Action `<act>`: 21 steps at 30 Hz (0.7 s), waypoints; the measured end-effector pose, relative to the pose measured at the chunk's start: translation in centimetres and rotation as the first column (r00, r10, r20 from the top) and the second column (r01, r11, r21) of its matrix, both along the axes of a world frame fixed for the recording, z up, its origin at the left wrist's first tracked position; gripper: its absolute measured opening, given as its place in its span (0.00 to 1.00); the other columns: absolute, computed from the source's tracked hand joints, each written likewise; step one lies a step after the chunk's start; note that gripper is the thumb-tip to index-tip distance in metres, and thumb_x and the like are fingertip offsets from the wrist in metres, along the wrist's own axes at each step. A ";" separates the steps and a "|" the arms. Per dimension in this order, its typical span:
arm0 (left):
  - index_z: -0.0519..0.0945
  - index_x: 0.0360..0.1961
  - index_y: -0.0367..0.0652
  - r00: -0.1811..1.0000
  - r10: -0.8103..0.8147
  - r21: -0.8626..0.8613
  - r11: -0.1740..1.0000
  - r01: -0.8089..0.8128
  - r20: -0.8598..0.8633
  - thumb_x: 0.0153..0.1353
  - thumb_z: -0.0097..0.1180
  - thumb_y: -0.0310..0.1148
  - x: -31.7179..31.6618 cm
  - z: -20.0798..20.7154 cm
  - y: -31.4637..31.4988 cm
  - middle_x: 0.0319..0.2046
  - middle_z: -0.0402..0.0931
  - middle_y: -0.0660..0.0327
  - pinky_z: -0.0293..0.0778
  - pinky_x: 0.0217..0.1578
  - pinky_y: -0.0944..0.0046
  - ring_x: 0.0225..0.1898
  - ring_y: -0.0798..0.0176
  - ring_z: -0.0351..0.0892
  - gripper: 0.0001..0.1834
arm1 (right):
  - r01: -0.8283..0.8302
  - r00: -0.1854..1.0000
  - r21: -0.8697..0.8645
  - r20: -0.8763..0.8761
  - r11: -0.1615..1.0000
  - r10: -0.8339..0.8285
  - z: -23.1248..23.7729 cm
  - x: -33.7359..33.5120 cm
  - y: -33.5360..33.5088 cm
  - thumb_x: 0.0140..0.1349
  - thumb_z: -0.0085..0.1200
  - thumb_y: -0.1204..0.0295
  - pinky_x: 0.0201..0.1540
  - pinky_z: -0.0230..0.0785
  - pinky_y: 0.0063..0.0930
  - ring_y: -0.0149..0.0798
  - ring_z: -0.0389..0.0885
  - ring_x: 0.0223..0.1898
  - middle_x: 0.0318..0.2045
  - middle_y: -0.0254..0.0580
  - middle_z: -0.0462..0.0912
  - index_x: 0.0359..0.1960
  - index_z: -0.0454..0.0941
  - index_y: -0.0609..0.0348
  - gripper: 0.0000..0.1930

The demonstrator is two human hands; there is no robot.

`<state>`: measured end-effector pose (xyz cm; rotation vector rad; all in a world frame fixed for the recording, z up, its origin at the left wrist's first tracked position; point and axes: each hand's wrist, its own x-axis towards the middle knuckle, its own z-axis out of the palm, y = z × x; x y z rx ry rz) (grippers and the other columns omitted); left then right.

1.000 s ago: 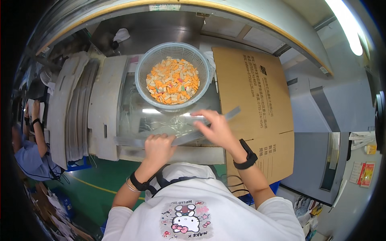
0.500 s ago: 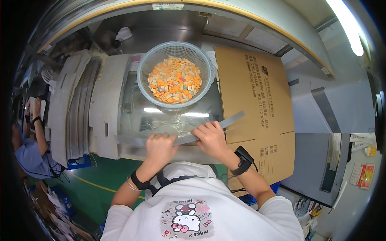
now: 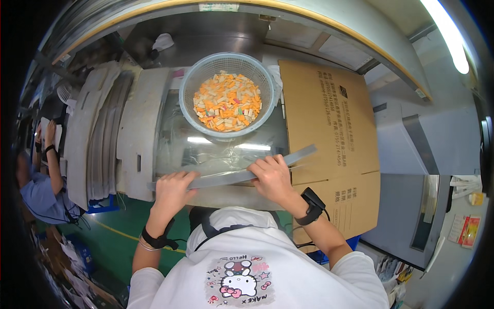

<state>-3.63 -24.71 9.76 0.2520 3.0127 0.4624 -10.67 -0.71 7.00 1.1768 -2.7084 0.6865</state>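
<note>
A long, thin grey strip (image 3: 222,178) stretches across the near side of the work surface, its right end rising over the cardboard. My left hand (image 3: 174,191) is closed round the strip near its left end. Farther right, my right hand (image 3: 270,177) grips it too, fingers curled over the top. Beyond the strip stands a pale blue-grey perforated basket (image 3: 183,105) holding many small orange and beige pieces (image 3: 227,100), with a few pink and green ones. Clear plastic film (image 3: 216,160) lies on the shiny surface between basket and strip.
Flattened brown cardboard (image 3: 329,123) lies to the right. Stacked grey slabs (image 3: 139,134) stand at the left, with a blue crate (image 3: 101,206) below them. A yellow-edged shelf (image 3: 309,14) spans the back. At far left, another person (image 3: 45,190) works with raised hands.
My left hand has slid leftward along the strip, away from my right hand, which keeps its grip. More of the strip shows between the hands. The whole view has shifted slightly.
</note>
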 end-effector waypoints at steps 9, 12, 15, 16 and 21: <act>0.75 0.23 0.48 0.994 -0.002 0.026 1.000 0.005 -0.110 0.33 0.59 0.31 0.2 -0.9 -0.2 0.16 0.72 0.62 0.67 0.21 0.62 0.20 0.58 0.72 0.11 | 0.027 1.000 0.038 0.011 0.999 -0.027 0.6 -0.8 1.5 0.31 0.58 0.74 0.36 0.57 0.28 0.35 0.68 0.29 0.22 0.31 0.70 0.24 0.72 0.53 0.13; 0.75 0.23 0.48 0.994 -0.002 0.030 1.000 0.006 -0.113 0.33 0.59 0.31 0.2 -0.8 -0.2 0.16 0.72 0.62 0.67 0.21 0.63 0.20 0.58 0.72 0.11 | 0.061 0.997 0.091 0.033 0.994 -0.064 1.1 -2.0 4.3 0.31 0.59 0.73 0.39 0.57 0.29 0.36 0.69 0.32 0.25 0.32 0.71 0.25 0.72 0.52 0.14; 0.75 0.24 0.48 0.994 0.006 0.031 1.000 -0.003 -0.108 0.33 0.59 0.31 0.1 -0.7 -0.2 0.16 0.72 0.62 0.67 0.21 0.63 0.20 0.58 0.72 0.11 | 0.077 0.994 0.122 0.065 0.990 -0.085 1.2 -2.9 6.9 0.31 0.59 0.74 0.42 0.57 0.30 0.36 0.69 0.33 0.25 0.33 0.72 0.26 0.72 0.52 0.15; 0.75 0.24 0.48 0.994 0.012 0.033 0.999 -0.009 -0.107 0.33 0.59 0.30 0.1 -0.7 -0.1 0.17 0.72 0.62 0.67 0.21 0.63 0.20 0.59 0.71 0.11 | 0.095 0.992 0.127 0.073 0.987 -0.105 1.1 -3.1 7.3 0.31 0.59 0.74 0.42 0.57 0.30 0.37 0.70 0.33 0.25 0.33 0.73 0.26 0.73 0.51 0.14; 0.75 0.25 0.48 0.996 0.019 0.022 1.000 -0.017 -0.092 0.33 0.59 0.30 0.1 -0.6 0.0 0.18 0.72 0.62 0.67 0.22 0.63 0.21 0.59 0.71 0.12 | 0.136 0.989 0.096 0.045 0.986 -0.141 0.9 -3.0 7.1 0.31 0.59 0.75 0.40 0.57 0.29 0.36 0.70 0.30 0.22 0.33 0.73 0.24 0.74 0.52 0.12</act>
